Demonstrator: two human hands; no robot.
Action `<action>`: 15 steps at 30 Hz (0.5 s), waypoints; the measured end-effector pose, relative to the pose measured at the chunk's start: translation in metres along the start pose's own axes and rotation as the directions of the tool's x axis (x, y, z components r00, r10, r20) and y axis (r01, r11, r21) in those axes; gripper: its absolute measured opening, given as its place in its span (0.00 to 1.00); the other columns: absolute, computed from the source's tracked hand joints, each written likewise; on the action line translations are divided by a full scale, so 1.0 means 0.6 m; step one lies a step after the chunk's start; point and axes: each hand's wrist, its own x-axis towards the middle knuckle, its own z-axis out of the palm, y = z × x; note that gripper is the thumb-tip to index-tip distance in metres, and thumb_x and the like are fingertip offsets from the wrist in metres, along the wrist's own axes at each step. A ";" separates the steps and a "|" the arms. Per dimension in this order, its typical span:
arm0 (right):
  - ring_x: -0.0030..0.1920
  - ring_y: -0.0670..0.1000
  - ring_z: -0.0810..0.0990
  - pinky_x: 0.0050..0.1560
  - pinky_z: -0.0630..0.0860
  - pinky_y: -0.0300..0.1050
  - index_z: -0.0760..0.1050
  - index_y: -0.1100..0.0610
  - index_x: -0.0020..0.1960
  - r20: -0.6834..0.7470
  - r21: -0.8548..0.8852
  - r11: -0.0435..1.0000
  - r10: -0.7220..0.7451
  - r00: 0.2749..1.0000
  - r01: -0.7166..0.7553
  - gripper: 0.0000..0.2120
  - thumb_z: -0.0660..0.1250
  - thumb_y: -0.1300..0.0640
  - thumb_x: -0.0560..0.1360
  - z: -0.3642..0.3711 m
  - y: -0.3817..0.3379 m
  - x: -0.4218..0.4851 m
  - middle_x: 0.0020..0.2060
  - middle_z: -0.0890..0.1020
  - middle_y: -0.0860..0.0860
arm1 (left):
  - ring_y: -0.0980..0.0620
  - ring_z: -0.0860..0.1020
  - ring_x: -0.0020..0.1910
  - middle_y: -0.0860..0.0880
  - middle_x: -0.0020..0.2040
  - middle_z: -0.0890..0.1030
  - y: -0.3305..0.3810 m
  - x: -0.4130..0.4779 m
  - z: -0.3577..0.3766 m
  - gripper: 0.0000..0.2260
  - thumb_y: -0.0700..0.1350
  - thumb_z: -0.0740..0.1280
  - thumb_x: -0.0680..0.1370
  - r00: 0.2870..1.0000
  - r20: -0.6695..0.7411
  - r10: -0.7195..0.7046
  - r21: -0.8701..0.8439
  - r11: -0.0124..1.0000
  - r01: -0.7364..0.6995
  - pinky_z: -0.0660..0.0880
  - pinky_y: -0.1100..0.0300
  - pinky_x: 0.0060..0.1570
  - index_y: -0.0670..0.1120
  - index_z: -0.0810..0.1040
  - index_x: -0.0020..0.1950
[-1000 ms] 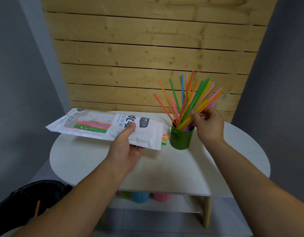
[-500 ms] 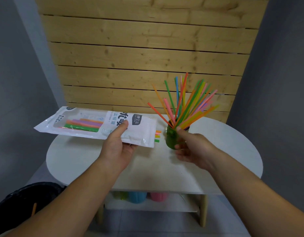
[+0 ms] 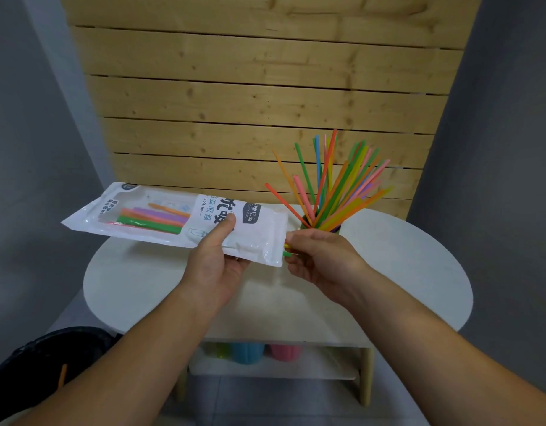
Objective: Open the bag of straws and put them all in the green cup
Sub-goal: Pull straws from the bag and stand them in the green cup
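Head view: the left hand [image 3: 215,261] grips the bag [image 3: 173,216] mid-length, thumb on top, holding it level above the table [image 3: 404,256] so its mouth is reachable. The right hand [image 3: 322,259] curls its fingers at the straw ends [image 3: 286,254] poking out. Pinched or not, I can't tell. The bag runs left-to-right, mouth pointing right toward the green cup [image 3: 305,222], which is already bristling with straws [image 3: 336,195].
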 end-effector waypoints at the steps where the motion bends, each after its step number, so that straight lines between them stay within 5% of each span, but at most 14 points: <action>1: 0.32 0.48 0.81 0.33 0.80 0.41 0.82 0.61 0.48 -0.001 0.000 1.000 -0.003 1.000 0.003 0.03 0.72 0.61 0.75 0.000 0.000 0.000 0.34 0.84 0.53 | 0.48 0.86 0.50 0.49 0.49 0.88 0.000 0.001 0.000 0.08 0.39 0.68 0.80 1.000 -0.002 0.000 0.000 1.000 0.000 0.82 0.48 0.52 0.51 0.80 0.56; 15: 0.31 0.50 0.82 0.35 0.81 0.41 0.81 0.64 0.49 -0.086 0.125 0.991 -0.039 0.996 0.050 0.05 0.72 0.64 0.74 -0.024 -0.013 -0.001 0.39 0.82 0.59 | 0.49 0.87 0.50 0.47 0.56 0.87 0.005 0.009 -0.008 0.11 0.38 0.69 0.80 0.999 -0.039 -0.015 -0.054 0.998 0.013 0.82 0.47 0.54 0.50 0.79 0.60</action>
